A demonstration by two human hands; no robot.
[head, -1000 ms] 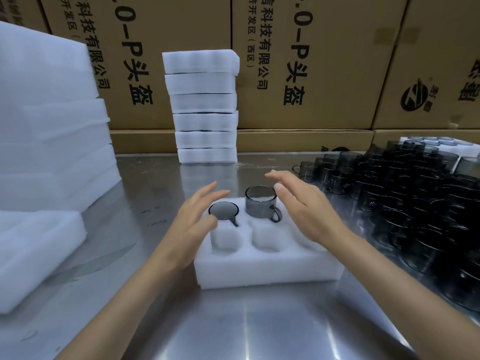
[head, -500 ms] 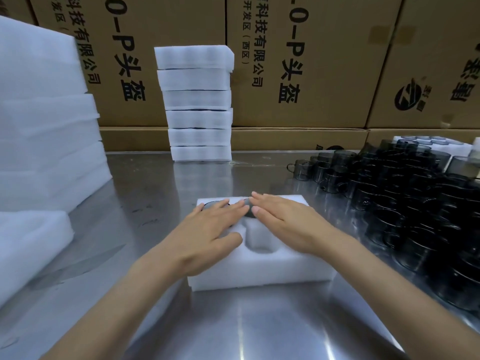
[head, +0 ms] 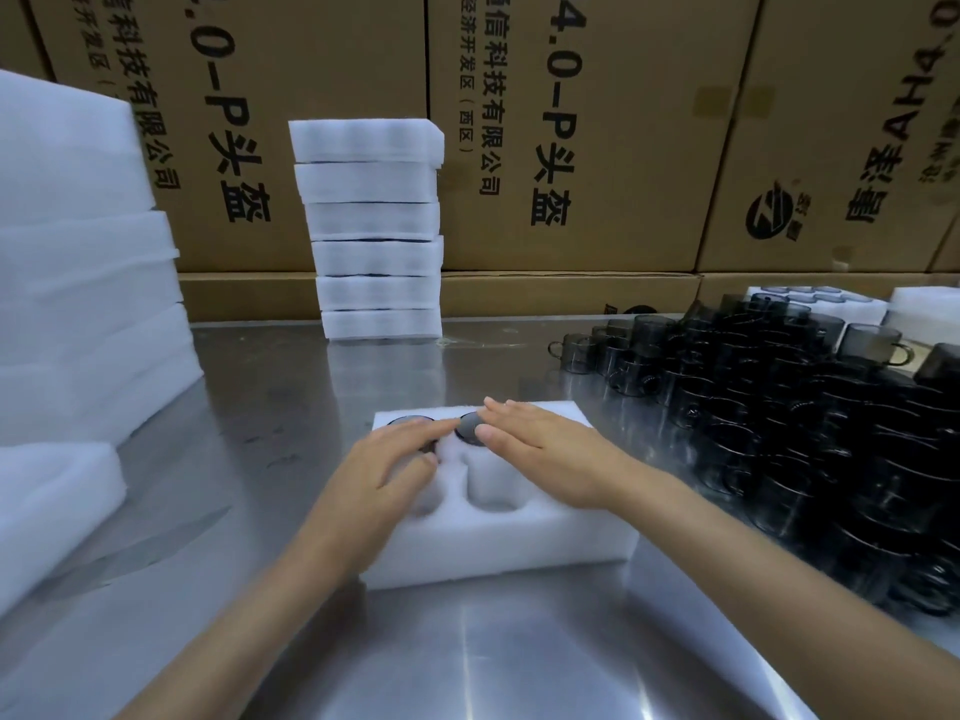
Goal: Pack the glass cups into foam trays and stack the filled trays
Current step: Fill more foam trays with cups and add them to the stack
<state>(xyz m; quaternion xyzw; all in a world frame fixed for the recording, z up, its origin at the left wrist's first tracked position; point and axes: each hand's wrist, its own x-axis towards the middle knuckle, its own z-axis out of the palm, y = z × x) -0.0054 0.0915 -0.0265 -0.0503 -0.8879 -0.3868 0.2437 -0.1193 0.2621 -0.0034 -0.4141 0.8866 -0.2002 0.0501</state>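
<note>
Head view shows our left hand [head: 387,467] lying flat with its fingers stretched forward and relaxed, gripping nothing, the fingertips resting on the left cup [head: 408,422] that sits sunk in the far-left pocket of the foam tray [head: 498,550]. Our right hand [head: 550,452] lies the same way beside it, fingers straight and together, holding nothing, its fingertips over the edge of the middle cup [head: 467,431], which sits in the next pocket of the far row; only the dark round rims of both cups show level with the white foam. Whether the hands press down or merely touch we cannot tell. Nearer to us in the tray, one empty pocket [head: 493,485] shows between our two hands, and part of another beneath our left fingers. The tray lies flat on the steel table [head: 467,657], straight ahead of us. To the right, well apart from the tray, a dense crowd of loose smoky glass cups [head: 779,407] with handles covers the table, with two more foam pieces behind it at the far right edge. At the back of the table stands a stack of filled trays [head: 376,231], six high, slightly uneven. On our left rises a tall pile of empty foam slabs [head: 78,278], with another foam slab [head: 47,501] lying lower and nearer to us. Cardboard boxes [head: 571,122] printed with dark characters form the wall behind everything.
</note>
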